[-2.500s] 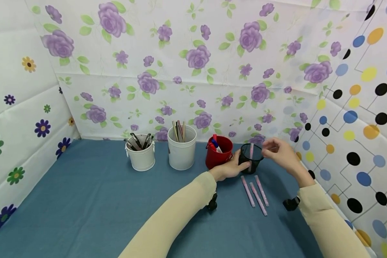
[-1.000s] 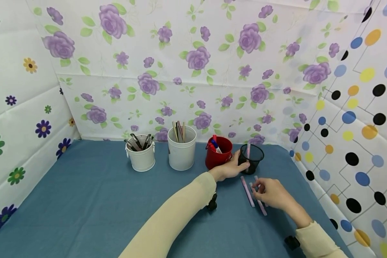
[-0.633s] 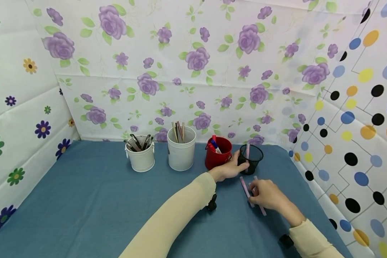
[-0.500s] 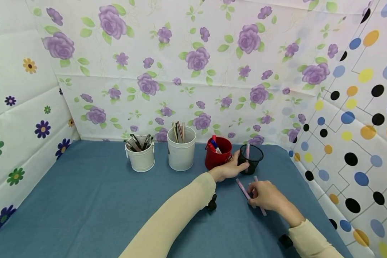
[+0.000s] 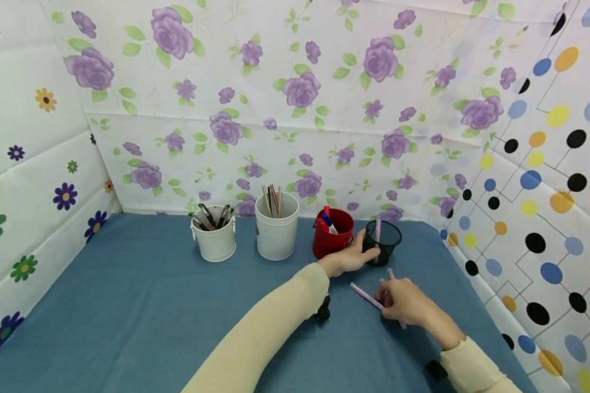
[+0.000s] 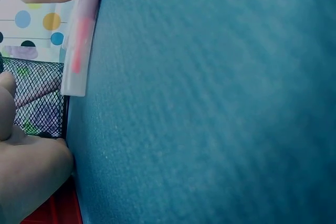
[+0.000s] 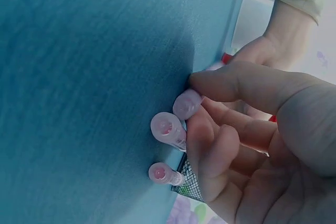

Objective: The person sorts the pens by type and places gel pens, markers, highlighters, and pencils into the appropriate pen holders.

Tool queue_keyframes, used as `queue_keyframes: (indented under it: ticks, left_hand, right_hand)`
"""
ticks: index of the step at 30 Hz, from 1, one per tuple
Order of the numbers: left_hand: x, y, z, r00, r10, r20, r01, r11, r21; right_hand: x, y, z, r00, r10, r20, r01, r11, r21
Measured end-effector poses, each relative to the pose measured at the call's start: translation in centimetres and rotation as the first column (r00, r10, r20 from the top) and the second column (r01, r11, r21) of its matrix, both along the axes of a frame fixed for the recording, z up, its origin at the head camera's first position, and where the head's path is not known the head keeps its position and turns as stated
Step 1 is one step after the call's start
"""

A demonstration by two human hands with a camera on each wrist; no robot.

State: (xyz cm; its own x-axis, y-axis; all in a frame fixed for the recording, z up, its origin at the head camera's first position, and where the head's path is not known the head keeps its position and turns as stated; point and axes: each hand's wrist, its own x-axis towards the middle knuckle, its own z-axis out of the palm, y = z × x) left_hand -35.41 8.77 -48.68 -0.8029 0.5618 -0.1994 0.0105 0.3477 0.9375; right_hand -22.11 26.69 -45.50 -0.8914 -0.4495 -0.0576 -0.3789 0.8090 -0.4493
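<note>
In the head view, my left hand [image 5: 345, 258] grips the black mesh pen holder [image 5: 388, 254] at its left side, and one pink marker [image 5: 378, 231] stands inside. My right hand [image 5: 407, 301] pinches the near end of another pink marker [image 5: 366, 296], which slants to the upper left over the cloth. Two more pink markers lie by that hand, partly hidden under it; the right wrist view shows their ends, one middle marker [image 7: 167, 128] beside the pinched one and a lower marker [image 7: 161, 173]. The left wrist view shows a marker's clear tip [image 6: 75, 80] near the mesh.
Left of the mesh holder stand a red bucket [image 5: 323, 244] with red and blue markers, a tall white bucket [image 5: 277, 240] with thin sticks, and a short white bucket [image 5: 218, 245] with black pens. Patterned cloth walls [image 5: 275, 158] rise behind and beside the blue tablecloth [image 5: 142, 295].
My right hand has come down from the mesh holder to the markers and taken the leftmost by its near end; its far end has swung left. My left hand stays on the holder.
</note>
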Motion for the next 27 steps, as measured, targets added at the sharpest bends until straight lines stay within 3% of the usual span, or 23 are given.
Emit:
queue_keyframes:
  ticks: [7,13,21,27]
  left_hand:
    - [-0.1,-0.1,-0.2,1.0,-0.025,0.001,0.025,0.999,0.025]
    - [-1.0,0.2,-0.8,0.999,-0.033,0.022,0.032,0.999,0.04]
    - [-1.1,0.3,-0.9,1.0,-0.023,0.017,0.022,0.999,0.037]
    - [-1.0,0.3,-0.9,1.0,-0.024,0.009,0.024,0.998,0.053]
  right_hand:
    - [0.0,1.3,0.3,0.994,0.091,0.053,-0.088,0.994,-0.064]
    - [-0.4,2.9,0.9,0.99,0.12,0.071,-0.111,0.987,-0.118]
    - [-0.7,4.4,1.8,0.997,0.05,0.059,-0.038,0.981,-0.19]
    - [-1.0,5.3,2.5,0.998,-0.018,0.063,0.035,0.959,-0.282]
